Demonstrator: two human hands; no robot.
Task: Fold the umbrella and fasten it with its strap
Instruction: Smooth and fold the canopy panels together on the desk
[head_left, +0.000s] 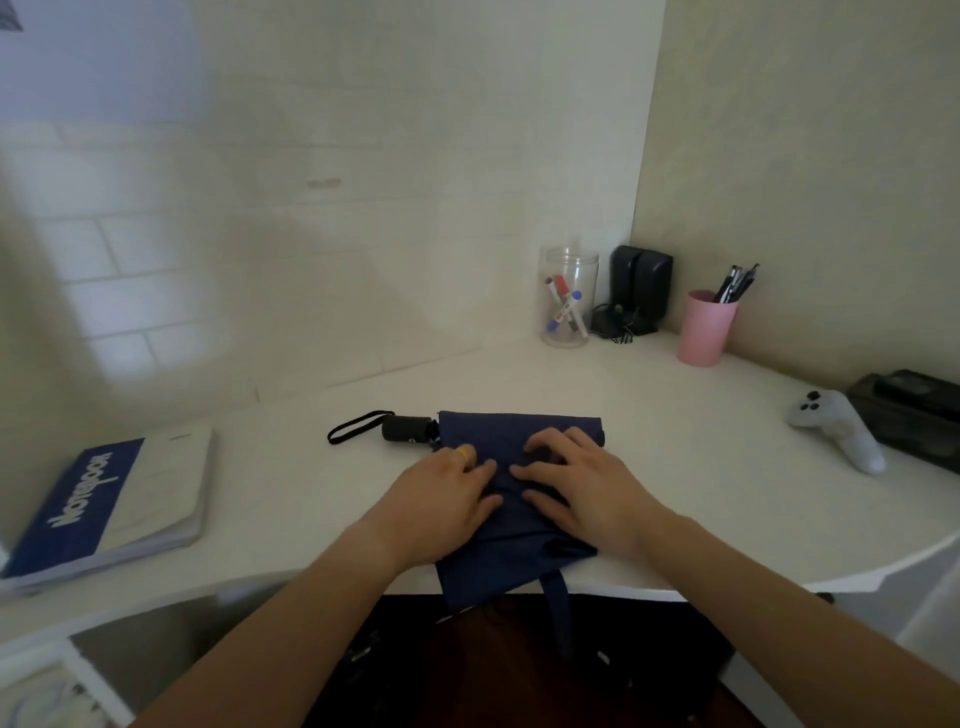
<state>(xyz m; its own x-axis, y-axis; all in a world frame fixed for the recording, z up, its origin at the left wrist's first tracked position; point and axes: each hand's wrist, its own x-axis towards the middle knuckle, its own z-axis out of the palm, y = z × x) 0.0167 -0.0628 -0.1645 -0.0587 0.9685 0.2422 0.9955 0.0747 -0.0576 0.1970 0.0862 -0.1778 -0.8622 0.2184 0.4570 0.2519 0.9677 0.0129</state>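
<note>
Both hands lay flat on the navy umbrella (511, 499), palms down, nothing clenched: left hand (441, 501) pressed the canopy's left side, right hand (576, 486) pressed the middle, fingers (540, 447) spread and slightly curled onto the cloth. Left hand wore a yellow ring (464, 453). Umbrella sat on the white desk (311, 499), canopy loose and creased under the palms, its near edge draped over the desk's front edge. Strap (558, 608) hung free below the right wrist, unfastened. Black handle (408, 428) stuck out just beyond the left fingertips, wrist loop (356, 427) trailing further left. Well left of the hands: blue notebook (104, 506). Far right: white game controller (839, 431). Beyond the right hand (by the wall): clear marker jar (569, 304), pink pen cup (706, 327).
</note>
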